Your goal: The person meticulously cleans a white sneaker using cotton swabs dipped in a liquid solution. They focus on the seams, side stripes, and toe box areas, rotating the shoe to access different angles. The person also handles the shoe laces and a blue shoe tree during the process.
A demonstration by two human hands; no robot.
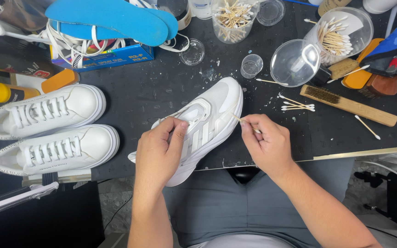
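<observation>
Black work mat (152,92) across the whole bench, speckled with white flecks around twelve o'clock. White sneaker (207,120) at the centre, toe toward one o'clock, heel hanging off the near edge toward seven; laces out, insole apparently removed. Pair of laced white shoes (51,128) at nine o'clock, side by side, clean-looking. Blue insoles (111,18) on a blue box (116,56) at eleven o'clock, loose white laces (74,46) tangled beneath. Wooden brush (348,105) at three o'clock; tubs of cotton swabs (338,34) at one and two o'clock; spent swabs (297,105) scattered just right of the sneaker.

Judging by the spent swabs and the bare eyelets: detail cleaning well under way, relacing and insole refitting not yet done.

Left hand (159,151) wrapped over the sneaker's side at seven o'clock, thumb pressed on the upper, fingers curled beneath, steadying it. Right hand (265,142) at four o'clock, closed to a tight pinch on a cotton swab (244,123), tip touching the sneaker's side panel near the sole edge.
</observation>
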